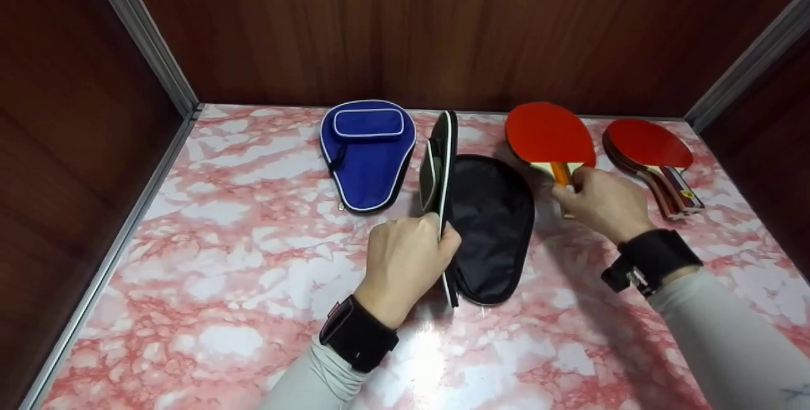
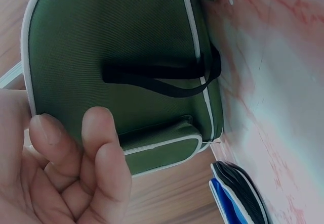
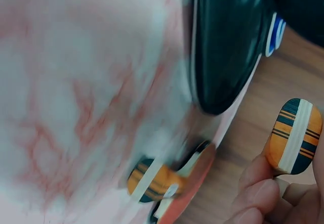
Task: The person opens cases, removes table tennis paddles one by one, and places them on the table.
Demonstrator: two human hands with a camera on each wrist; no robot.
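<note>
My left hand grips the edge of the raised flap of a green paddle case with white piping. In the head view that flap stands nearly upright, edge-on, while the black half lies flat on the table. A black strap and a small pocket show on the green face. My right hand holds a red table tennis paddle by its orange-striped handle, right of the case. Beneath it, a second striped handle with a red blade shows on the table, blurred.
A blue paddle case with white piping lies left of the green one. At the right rests a stack of red paddles. Dark wood panels wall in the marbled pink-and-white table.
</note>
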